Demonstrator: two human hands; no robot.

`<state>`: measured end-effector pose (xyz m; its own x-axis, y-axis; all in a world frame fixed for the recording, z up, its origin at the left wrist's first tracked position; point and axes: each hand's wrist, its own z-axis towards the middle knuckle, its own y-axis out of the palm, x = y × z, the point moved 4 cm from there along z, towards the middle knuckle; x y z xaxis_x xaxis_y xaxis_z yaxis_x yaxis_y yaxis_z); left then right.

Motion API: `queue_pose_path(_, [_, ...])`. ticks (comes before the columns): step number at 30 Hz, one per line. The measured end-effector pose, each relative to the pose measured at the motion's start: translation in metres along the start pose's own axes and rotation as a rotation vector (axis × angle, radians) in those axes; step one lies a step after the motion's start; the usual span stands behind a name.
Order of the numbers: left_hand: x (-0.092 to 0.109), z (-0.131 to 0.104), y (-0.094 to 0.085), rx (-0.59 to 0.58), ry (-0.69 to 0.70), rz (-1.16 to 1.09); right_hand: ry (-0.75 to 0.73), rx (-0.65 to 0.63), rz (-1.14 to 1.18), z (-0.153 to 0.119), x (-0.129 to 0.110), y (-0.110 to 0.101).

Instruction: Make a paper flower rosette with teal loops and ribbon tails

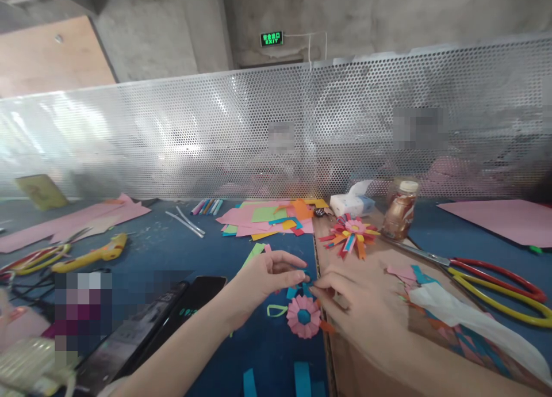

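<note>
Fuller paper flower [354,231], farther back on the right, looks done, spiky all round. Pink flower [304,317] sits mid-table [276,351]: pleated petals and blue middle look done, hardly any spikes though. Blue strips [302,378] lie loose nearer. Left hand's [261,279] thumb and forefinger almost meet, right hand's [360,296] fingers curl; can't tell if they're pinching anything.

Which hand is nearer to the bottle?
Right. The right hand is on the bottle's near side, slightly to its left; the left hand is farther left.
</note>
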<state>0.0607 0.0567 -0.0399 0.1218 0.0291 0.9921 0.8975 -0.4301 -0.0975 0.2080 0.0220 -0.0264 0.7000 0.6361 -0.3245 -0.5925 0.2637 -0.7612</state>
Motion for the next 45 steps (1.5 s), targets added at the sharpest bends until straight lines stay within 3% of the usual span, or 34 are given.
queue_pose_path(7, [-0.006, 0.001, 0.006, 0.019, -0.033, -0.096, 0.024, -0.067, 0.020, -0.003, 0.004, 0.006])
queue_pose_path(15, [-0.007, -0.001, 0.012, -0.019, -0.043, -0.182, 0.031, -0.050, 0.050, -0.002, 0.003, 0.006])
queue_pose_path(19, [-0.004, 0.004, 0.005, 0.005, 0.016, -0.010, 0.089, -0.083, 0.068, -0.003, 0.006, 0.010])
queue_pose_path(23, [0.004, 0.005, -0.016, 0.039, 0.103, 0.372, 0.180, -0.085, 0.137, -0.005, 0.012, 0.014])
queue_pose_path(29, [0.000, -0.008, -0.021, -0.255, 0.058, 0.840, 0.267, -0.069, 0.155, -0.008, 0.019, 0.019])
queue_pose_path(34, [-0.004, -0.009, -0.022, -0.277, 0.060, 0.970, 0.319, -0.099, 0.235, -0.010, 0.026, 0.024])
queue_pose_path(40, [-0.001, -0.018, -0.045, -0.293, -0.037, 1.143, 0.336, -0.119, 0.259, -0.012, 0.026, 0.024])
queue_pose_path(42, [0.006, -0.020, -0.043, -0.289, -0.010, 1.129, 0.328, -0.122, 0.270, -0.012, 0.023, 0.023])
queue_pose_path(45, [0.020, -0.018, -0.032, -0.179, 0.073, 0.977, 0.295, -0.128, 0.276, -0.012, 0.019, 0.021])
